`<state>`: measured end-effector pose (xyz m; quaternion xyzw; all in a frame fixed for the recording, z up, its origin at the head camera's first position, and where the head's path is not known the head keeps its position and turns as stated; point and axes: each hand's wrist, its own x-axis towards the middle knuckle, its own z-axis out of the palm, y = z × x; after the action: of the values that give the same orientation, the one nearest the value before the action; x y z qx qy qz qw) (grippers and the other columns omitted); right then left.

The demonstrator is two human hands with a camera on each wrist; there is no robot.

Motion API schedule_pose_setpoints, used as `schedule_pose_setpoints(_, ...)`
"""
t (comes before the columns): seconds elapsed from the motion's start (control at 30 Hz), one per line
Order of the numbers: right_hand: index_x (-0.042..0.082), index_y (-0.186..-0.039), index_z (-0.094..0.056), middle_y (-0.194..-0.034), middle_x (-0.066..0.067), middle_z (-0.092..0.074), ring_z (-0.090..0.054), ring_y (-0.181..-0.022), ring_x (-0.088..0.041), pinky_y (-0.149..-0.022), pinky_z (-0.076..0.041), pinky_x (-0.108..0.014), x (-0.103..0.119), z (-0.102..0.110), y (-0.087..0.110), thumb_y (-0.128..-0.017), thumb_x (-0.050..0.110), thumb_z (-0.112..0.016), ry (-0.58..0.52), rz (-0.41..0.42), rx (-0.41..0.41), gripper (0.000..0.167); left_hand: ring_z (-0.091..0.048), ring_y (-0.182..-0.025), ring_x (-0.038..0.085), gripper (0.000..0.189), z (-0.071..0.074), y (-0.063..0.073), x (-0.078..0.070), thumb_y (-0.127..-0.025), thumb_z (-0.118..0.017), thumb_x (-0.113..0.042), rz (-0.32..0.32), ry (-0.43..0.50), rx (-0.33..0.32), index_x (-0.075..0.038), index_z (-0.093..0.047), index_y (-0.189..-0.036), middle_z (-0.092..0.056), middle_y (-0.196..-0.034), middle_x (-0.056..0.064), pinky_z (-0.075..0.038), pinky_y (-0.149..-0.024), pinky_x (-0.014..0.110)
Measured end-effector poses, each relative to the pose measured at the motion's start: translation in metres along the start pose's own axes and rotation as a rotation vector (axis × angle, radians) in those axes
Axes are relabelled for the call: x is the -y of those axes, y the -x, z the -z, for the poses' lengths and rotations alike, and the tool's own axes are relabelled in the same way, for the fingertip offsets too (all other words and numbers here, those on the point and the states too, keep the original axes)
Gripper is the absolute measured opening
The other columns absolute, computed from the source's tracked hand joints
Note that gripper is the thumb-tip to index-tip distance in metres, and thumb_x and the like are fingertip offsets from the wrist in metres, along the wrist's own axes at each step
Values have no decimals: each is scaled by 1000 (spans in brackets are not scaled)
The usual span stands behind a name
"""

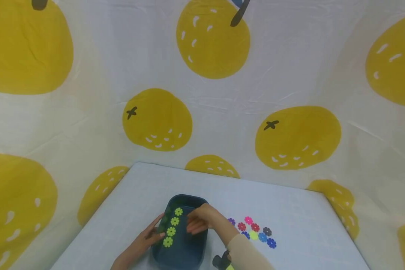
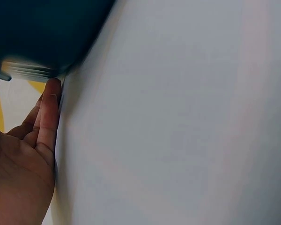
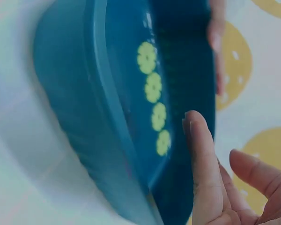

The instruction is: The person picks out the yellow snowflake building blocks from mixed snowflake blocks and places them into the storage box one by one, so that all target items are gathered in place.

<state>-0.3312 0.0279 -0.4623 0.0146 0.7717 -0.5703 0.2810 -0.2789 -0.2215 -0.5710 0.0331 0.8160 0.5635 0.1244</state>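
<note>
A dark teal plastic tray (image 1: 185,252) sits on the white desk (image 1: 310,228). The left hand (image 1: 146,238) grips its rim at 9 o'clock, thumb over the edge, fingers along the outer wall. Inside, four yellow-green flower-shaped discs (image 1: 171,231) form a line from 12 to 8 o'clock. The right hand (image 1: 201,218) is over the tray's 2 o'clock side, fingers extended, thumb apart, pinching nothing visible. Well out at 3 o'clock from the tray, a loose group of multicoloured flower-shaped discs (image 1: 254,235) lies on the desk.
</note>
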Motion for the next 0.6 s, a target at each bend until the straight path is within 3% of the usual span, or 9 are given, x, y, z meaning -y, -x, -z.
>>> schedule_pose_setpoints(0.27,-12,-106,-69,-87,-22,-75,-76,-78,-27,-70,-62,-36,-11,48,16,-95,19,-66,-65,-30,14,33,-52,-124,41,73,0,1,-2,-99,-58,-40,-14,-10,4,-24,-21,-160,-45,-144,30,-49,-97,58)
schedule_pose_setpoints(0.6,-12,-117,-64,-90,-17,-76,-76,-84,-25,-74,-61,-32,-54,110,51,-96,21,-66,-144,-130,-90,39,-48,-129,46,75,-1,0,-5,-98,-59,-43,11,-25,-1,-24,-20,-160,-40,-148,32,-46,-99,63)
